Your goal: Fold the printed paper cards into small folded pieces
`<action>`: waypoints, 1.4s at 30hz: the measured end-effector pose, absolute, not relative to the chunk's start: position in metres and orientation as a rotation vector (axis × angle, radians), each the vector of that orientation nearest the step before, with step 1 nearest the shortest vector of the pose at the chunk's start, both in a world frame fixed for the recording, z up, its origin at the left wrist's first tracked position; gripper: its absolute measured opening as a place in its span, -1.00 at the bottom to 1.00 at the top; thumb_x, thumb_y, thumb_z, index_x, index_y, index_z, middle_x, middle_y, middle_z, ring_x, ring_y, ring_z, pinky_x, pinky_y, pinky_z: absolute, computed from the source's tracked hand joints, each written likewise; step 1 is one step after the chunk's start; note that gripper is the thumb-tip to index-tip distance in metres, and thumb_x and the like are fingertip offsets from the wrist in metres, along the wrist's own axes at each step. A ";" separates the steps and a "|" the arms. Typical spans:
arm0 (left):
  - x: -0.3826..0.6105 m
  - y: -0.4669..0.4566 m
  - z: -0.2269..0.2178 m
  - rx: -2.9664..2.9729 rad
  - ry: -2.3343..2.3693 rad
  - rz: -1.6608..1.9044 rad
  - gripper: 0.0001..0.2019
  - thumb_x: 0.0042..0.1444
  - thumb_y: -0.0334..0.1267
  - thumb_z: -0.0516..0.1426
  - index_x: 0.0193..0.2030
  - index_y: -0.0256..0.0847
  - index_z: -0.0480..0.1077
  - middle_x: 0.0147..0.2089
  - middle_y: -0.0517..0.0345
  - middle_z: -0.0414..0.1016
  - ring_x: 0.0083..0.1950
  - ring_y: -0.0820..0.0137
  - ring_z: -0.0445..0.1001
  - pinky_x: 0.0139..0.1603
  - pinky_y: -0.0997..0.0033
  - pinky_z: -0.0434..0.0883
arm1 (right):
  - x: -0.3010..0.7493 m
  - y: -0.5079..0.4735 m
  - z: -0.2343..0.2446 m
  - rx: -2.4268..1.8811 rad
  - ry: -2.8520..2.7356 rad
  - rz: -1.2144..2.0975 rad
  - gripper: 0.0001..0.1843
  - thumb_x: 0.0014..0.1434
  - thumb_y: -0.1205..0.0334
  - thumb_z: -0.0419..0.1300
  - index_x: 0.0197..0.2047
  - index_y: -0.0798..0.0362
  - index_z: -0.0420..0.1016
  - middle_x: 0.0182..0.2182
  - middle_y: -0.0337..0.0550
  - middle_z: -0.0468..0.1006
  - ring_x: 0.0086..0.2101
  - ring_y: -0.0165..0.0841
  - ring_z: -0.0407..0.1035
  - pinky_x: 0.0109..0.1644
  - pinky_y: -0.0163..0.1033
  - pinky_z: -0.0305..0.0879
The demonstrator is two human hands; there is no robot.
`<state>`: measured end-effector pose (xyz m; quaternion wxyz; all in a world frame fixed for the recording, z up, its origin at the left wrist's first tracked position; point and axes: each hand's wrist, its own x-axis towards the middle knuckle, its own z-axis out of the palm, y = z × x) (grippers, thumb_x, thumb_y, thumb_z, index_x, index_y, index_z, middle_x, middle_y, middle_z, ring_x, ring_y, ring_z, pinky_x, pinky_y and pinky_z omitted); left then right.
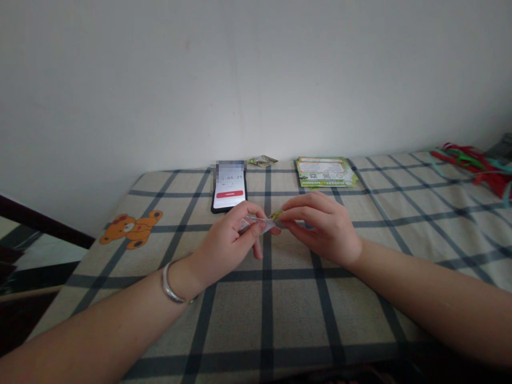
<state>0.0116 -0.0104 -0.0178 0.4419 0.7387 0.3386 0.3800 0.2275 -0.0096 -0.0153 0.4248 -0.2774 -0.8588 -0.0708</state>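
Both hands meet over the middle of the checked cloth [280,298]. My left hand [228,240], with a silver bangle on its wrist, pinches one end of a small folded piece of printed paper [262,222]. My right hand [324,226] pinches the other end of the same paper between thumb and fingers. The paper is mostly hidden by the fingers; a pale part and a yellow-green edge show between the hands.
A phone [229,189] with a lit screen lies just beyond my hands. A small folded paper shape [262,160] and a stack of green printed sheets [325,172] lie near the wall. Red and green strips [476,164] lie far right. A bear print [131,228] marks the cloth's left side.
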 end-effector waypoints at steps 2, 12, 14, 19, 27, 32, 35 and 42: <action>0.011 -0.010 -0.019 1.847 0.819 0.955 -0.97 0.27 -0.34 0.05 -0.21 -0.16 0.23 -0.46 0.42 0.43 -0.61 0.63 0.46 -0.61 0.72 0.32 | 0.227 -0.009 -0.015 -0.700 -2.142 -0.194 -0.87 0.16 0.34 0.26 -0.18 0.04 0.52 -0.23 -0.14 0.57 -0.26 -0.35 0.44 -0.20 -0.22 0.40; 0.007 -0.009 -0.025 2.210 0.850 1.015 -0.91 0.28 -0.43 0.02 -0.16 -0.16 0.27 -0.46 0.43 0.39 -0.54 0.66 0.48 -0.47 0.70 0.38 | 0.224 -0.008 -0.014 -0.702 -2.128 -0.175 -0.94 0.16 0.27 0.28 -0.25 0.02 0.54 -0.25 -0.14 0.54 -0.27 -0.37 0.42 -0.21 -0.23 0.37; 0.007 -0.010 -0.024 2.266 0.844 1.031 -0.90 0.28 -0.44 0.02 -0.17 -0.16 0.27 -0.44 0.43 0.39 -0.54 0.68 0.47 -0.46 0.72 0.37 | 0.224 -0.008 -0.014 -0.708 -2.130 -0.168 -0.95 0.17 0.28 0.27 -0.25 0.01 0.54 -0.24 -0.14 0.53 -0.26 -0.37 0.41 -0.20 -0.22 0.36; 0.007 -0.010 -0.022 2.475 0.842 1.090 -0.89 0.24 -0.47 0.05 -0.18 -0.18 0.29 -0.42 0.41 0.42 -0.53 0.70 0.46 -0.42 0.72 0.35 | 0.224 -0.007 -0.014 -0.720 -2.122 -0.162 -0.98 0.16 0.29 0.27 -0.29 0.01 0.54 -0.23 -0.13 0.52 -0.26 -0.37 0.38 -0.21 -0.22 0.34; 0.006 -0.009 -0.022 2.653 0.887 1.072 -0.93 0.29 -0.37 0.01 -0.17 -0.19 0.31 -0.50 0.35 0.47 -0.50 0.55 0.49 -0.42 0.58 0.36 | 0.223 -0.007 -0.016 -0.746 -2.143 -0.151 -0.97 0.15 0.33 0.24 -0.33 0.02 0.50 -0.21 -0.13 0.51 -0.24 -0.35 0.38 -0.18 -0.20 0.33; 0.006 -0.010 -0.021 2.716 0.945 1.025 -0.91 0.32 -0.33 0.00 -0.18 -0.19 0.31 -0.48 0.32 0.49 -0.49 0.50 0.50 -0.44 0.53 0.35 | 0.223 -0.007 -0.015 -0.758 -2.178 -0.186 -0.97 0.16 0.32 0.22 -0.32 0.03 0.49 -0.20 -0.12 0.52 -0.24 -0.34 0.37 -0.17 -0.19 0.31; 0.006 -0.010 -0.021 2.793 0.981 1.024 -0.87 0.33 -0.30 -0.02 -0.18 -0.20 0.33 -0.42 0.25 0.52 -0.48 0.46 0.50 -0.43 0.48 0.36 | 0.224 -0.007 -0.014 -0.767 -2.194 -0.263 -0.97 0.17 0.29 0.21 -0.30 0.01 0.49 -0.19 -0.14 0.53 -0.24 -0.33 0.36 -0.18 -0.19 0.30; 0.007 -0.009 -0.019 2.914 0.931 1.115 -0.90 0.31 -0.32 -0.01 -0.20 -0.20 0.31 -0.40 0.21 0.53 -0.41 0.39 0.50 -0.37 0.39 0.39 | 0.227 -0.009 -0.012 -0.793 -2.218 -0.416 -0.96 0.19 0.25 0.22 -0.26 -0.02 0.51 -0.15 -0.17 0.56 -0.22 -0.30 0.36 -0.15 -0.15 0.30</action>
